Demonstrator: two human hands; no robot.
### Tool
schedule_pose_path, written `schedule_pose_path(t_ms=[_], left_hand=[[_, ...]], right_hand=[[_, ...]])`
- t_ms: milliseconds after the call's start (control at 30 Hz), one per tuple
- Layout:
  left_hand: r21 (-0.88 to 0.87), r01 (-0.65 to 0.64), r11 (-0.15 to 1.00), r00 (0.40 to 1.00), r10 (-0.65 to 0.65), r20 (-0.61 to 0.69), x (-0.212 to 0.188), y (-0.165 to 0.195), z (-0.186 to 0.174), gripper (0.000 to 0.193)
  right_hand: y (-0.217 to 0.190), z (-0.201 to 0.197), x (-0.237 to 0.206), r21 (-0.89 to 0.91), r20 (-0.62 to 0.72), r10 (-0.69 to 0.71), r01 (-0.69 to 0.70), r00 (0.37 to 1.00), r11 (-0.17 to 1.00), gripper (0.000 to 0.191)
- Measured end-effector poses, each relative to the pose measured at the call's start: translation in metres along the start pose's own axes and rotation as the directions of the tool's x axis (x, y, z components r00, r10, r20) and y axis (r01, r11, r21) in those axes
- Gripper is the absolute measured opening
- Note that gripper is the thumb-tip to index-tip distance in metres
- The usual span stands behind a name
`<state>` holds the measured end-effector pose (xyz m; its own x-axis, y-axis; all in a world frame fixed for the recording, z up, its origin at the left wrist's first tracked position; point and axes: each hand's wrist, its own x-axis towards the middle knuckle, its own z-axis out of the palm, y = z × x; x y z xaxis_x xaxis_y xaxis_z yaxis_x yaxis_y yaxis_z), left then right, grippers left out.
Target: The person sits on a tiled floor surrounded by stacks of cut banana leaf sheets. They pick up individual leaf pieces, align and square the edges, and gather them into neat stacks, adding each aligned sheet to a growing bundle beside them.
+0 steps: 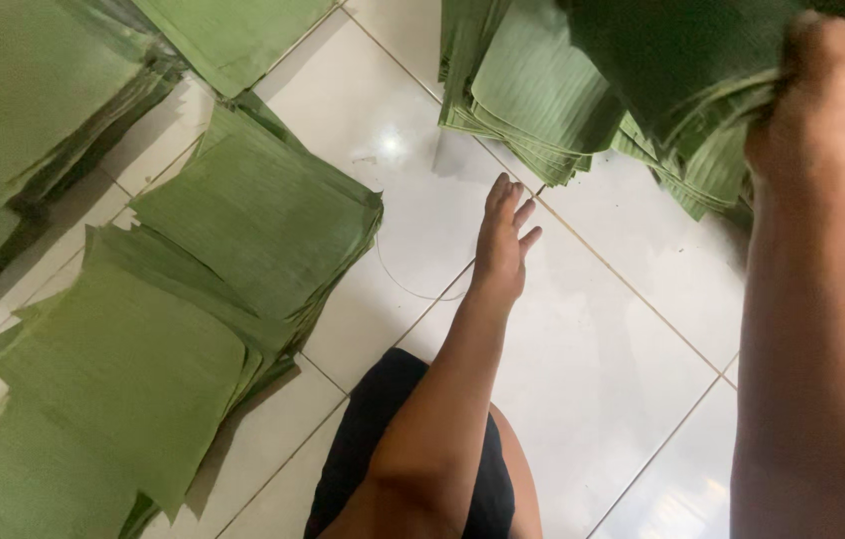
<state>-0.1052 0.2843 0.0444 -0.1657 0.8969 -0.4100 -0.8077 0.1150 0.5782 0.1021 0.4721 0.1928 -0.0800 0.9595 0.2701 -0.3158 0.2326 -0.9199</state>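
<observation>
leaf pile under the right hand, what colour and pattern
Dark to mid green banana leaf sheets with fine parallel ribs, gripped by the right hand; the head view shows it.

Floor (582, 379) carries several stacks of cut leaves. Near left: one stack (113, 399), overlapped at its far edge by a second stack (263, 215). Far left corner: another stack (23, 90), with one more (233, 35) behind it at top centre. Far right: a bundle of leaves (582, 90), raised at its right end, where the right hand (822, 110) grips it. Left hand (502, 240) sits between the left stacks and the bundle, just before the bundle's near edge. A knee (413, 449) lies at bottom centre.
</observation>
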Motion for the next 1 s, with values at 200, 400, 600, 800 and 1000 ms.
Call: schedule_pose_path(t_ms=[200, 400, 600, 800, 1000], left_hand=[[-0.023, 0.0, 1.0, 0.997, -0.002, -0.079, 0.011, -0.006, -0.014, 0.073], [0.017, 0.018, 1.0, 0.994, -0.016, -0.104, 0.021, -0.01, -0.029, 0.066], [0.098, 0.017, 0.995, 0.999, -0.013, -0.044, 0.019, -0.005, -0.032, 0.065], [0.262, 0.039, 0.964, 0.999, -0.037, -0.011, 0.005, 0.001, -0.027, 0.067], [0.561, 0.103, 0.821, 0.994, -0.11, -0.02, -0.012, -0.01, -0.022, 0.064]], right_hand=[[-0.11, -0.008, -0.17, -0.2, 0.04, 0.036, -0.027, 0.999, 0.979, 0.045], [-0.171, -0.032, -0.339, -0.509, -0.275, 0.066, -0.204, 0.959, 0.837, 0.05], [-0.104, -0.07, -0.448, -0.932, -0.184, -0.136, -0.217, 0.974, -0.29, 0.031], [0.027, 0.01, -0.49, -0.744, -0.131, 0.481, 0.235, 0.867, -0.626, 0.082], [0.004, 0.033, -0.474, -0.926, -0.332, 0.623, -0.12, 0.708, -0.357, 0.098]])
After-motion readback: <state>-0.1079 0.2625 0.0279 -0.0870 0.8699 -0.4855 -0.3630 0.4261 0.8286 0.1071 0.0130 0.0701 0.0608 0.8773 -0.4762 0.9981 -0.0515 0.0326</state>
